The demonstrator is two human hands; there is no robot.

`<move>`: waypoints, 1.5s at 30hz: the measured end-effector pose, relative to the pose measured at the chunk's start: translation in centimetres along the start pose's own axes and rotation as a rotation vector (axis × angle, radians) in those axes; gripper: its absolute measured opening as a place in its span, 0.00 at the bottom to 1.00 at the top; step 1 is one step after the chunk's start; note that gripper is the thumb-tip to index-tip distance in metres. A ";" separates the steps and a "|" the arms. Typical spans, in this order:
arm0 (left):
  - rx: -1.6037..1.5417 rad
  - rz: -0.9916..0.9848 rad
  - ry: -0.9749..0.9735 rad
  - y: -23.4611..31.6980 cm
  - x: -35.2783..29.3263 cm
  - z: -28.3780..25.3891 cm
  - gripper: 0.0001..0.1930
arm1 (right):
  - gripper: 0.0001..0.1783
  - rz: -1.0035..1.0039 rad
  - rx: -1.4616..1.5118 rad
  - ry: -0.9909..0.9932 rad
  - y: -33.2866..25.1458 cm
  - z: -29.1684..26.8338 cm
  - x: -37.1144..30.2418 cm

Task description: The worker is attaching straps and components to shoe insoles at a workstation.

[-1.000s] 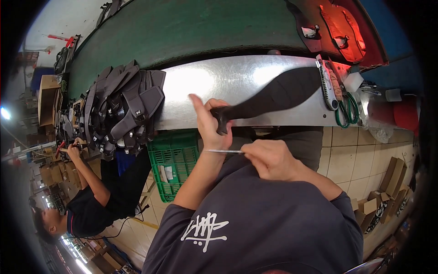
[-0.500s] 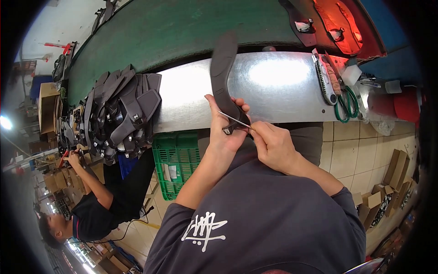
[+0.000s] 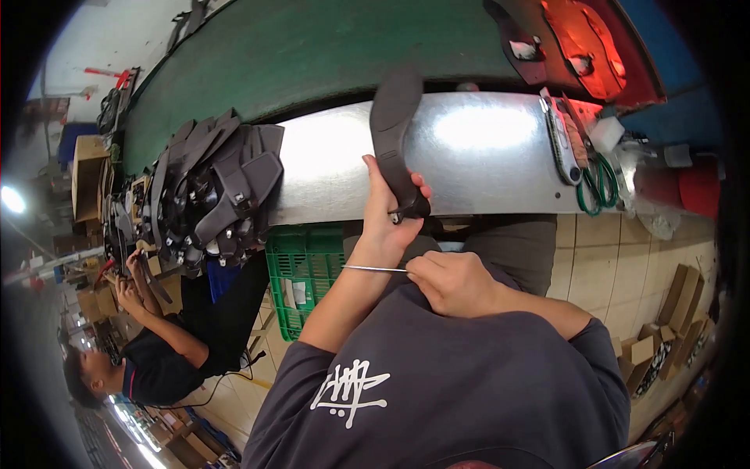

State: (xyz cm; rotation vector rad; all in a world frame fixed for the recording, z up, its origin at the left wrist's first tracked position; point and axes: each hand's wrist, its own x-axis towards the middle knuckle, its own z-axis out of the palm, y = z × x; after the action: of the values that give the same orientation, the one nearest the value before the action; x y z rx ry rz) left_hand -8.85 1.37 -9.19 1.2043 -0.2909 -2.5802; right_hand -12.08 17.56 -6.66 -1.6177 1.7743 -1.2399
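Note:
My left hand grips the narrow lower end of a dark grey sandal sole. The sole's broad end points away from me over the metal table. A small dark fitting with a shiny tip sticks out beside my palm. Closer to my body, my right hand is closed on a thin metal rod, which points left across my left forearm. The rod is clear of the sole. Most of its held end is hidden in my fingers.
Left on the table lies a heap of dark sandal soles. A green crate stands below. At right are a box cutter and green-handled scissors. Dark and red-lit soles lie beyond on the green surface. A person works at far left.
My right hand has drawn the rod away from the sole's fitting, down toward my body. The sole has shifted slightly right. The other person's hands have come up with a dark strip.

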 end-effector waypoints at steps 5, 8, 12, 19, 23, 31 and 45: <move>0.273 0.304 -0.135 4.3 -2.2 -0.9 0.29 | 0.03 0.109 0.073 0.139 0.2 -1.7 0.9; 0.490 0.656 -0.055 9.2 -3.2 -2.2 0.09 | 0.03 0.098 0.072 0.240 0.6 -1.8 0.8; 0.585 0.984 0.268 16.7 -8.2 -3.1 0.07 | 0.04 0.264 0.110 0.205 1.1 -3.3 0.4; 0.940 1.330 0.638 34.8 -18.9 -10.9 0.21 | 0.04 0.246 0.102 0.251 2.5 -3.8 0.9; 1.066 1.529 1.025 37.8 -19.2 -13.7 0.25 | 0.10 0.264 -0.131 0.359 4.3 -5.6 1.2; 1.115 1.573 0.377 22.7 -8.2 -4.8 0.15 | 0.21 0.324 -0.636 0.456 9.9 -10.2 1.6; 1.932 1.076 0.118 -6.3 18.0 22.5 0.49 | 0.23 0.370 -0.614 0.517 9.3 -11.2 -0.4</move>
State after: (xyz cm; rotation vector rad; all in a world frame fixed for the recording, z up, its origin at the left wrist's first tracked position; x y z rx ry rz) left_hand -38.27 2.75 -9.67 0.8535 -2.6617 -0.6981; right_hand -26.13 20.70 -8.82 -1.1942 2.8416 -1.0485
